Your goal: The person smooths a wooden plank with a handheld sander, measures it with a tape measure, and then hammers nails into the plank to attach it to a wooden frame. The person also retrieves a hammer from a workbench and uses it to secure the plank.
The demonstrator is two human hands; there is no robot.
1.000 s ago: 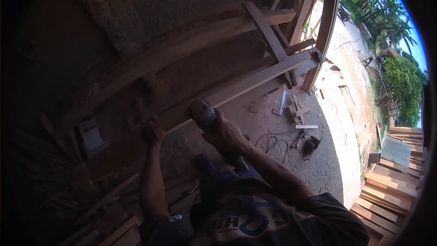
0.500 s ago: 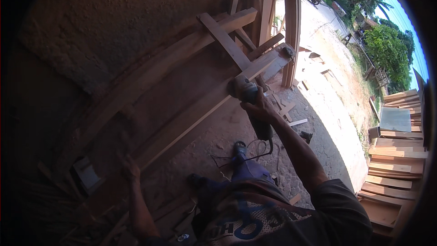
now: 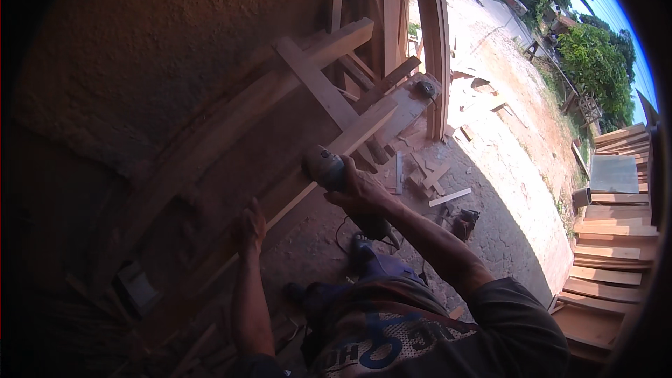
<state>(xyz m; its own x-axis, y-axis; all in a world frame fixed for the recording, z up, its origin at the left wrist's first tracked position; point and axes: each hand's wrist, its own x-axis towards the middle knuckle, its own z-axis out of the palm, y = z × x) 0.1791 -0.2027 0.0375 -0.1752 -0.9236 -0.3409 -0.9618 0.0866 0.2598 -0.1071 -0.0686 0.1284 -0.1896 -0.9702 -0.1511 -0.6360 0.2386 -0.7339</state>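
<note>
My right hand (image 3: 358, 190) is wrapped round an angle grinder (image 3: 327, 170). The tool's head sits at the near edge of a long wooden beam (image 3: 365, 128), which runs from the dark lower left toward the upper right. Further down the same beam, my left hand (image 3: 250, 227) lies against its edge, fingers stretched out and dimly lit, with no tool in it. A flat crosspiece (image 3: 315, 84) spans from this beam to a second beam (image 3: 343, 40) beyond it. The grinder's disc face is hidden.
Tall planks (image 3: 428, 42) lean at the doorway. Offcuts (image 3: 437, 178) and a dark power tool (image 3: 465, 224) lie on the cracked floor to the right. A cord loops near my feet. Several boards (image 3: 605, 276) are stacked outside at far right; a rough wall (image 3: 175, 28) stands behind the beams.
My right hand has brought the grinder down the beam, toward the lower left. My left hand has moved up and right along the beam, closer to the grinder. The view has shifted slightly.
</note>
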